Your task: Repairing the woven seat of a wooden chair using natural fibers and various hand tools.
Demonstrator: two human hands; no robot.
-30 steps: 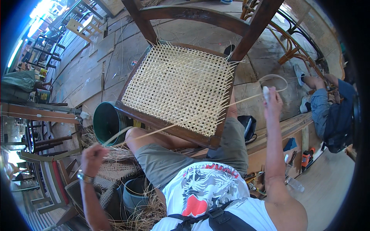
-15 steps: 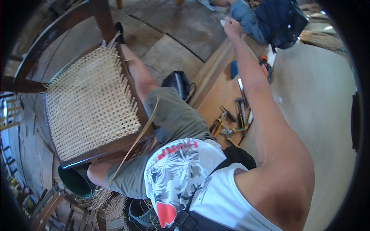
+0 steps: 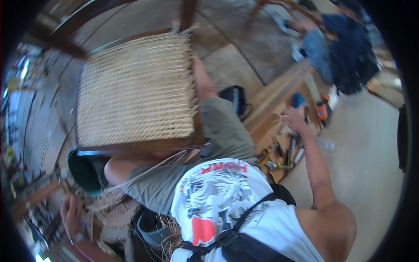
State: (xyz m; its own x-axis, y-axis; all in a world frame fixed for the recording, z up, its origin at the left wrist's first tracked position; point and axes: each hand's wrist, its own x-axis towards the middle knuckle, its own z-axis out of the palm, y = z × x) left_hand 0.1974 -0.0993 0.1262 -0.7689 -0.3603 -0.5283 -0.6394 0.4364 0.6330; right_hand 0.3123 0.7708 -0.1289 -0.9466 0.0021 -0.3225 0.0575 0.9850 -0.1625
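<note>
A dark wooden chair (image 3: pixel 144 146) stands in front of me on the left, its seat (image 3: pixel 137 89) covered in woven pale cane. Short cane ends stick out along the right edge and far corner. A long cane strand (image 3: pixel 144 172) lies across my thigh. My right hand (image 3: pixel 294 121) is over the wooden board on the right, fingers bent closed, with something pale below them; what it is stays blurred. Under and beside it lie pliers (image 3: pixel 279 166) and other hand tools. My left hand (image 3: pixel 72 214) is low at the left, raised and smeared by motion, apart from the seat.
A green bucket (image 3: pixel 85 172) stands below the chair's near left corner. Beside it are loose cane fibres and a dark tub (image 3: pixel 152 233). A blue block (image 3: pixel 298 100) and an orange-and-black tool (image 3: pixel 323 109) lie on the board (image 3: pixel 270 118). Another person (image 3: pixel 349 56) sits at the far right.
My right hand has drawn back from the far end of the board to the tools. My left hand has come into view at the lower left. The view has shifted, and the strand lies lower.
</note>
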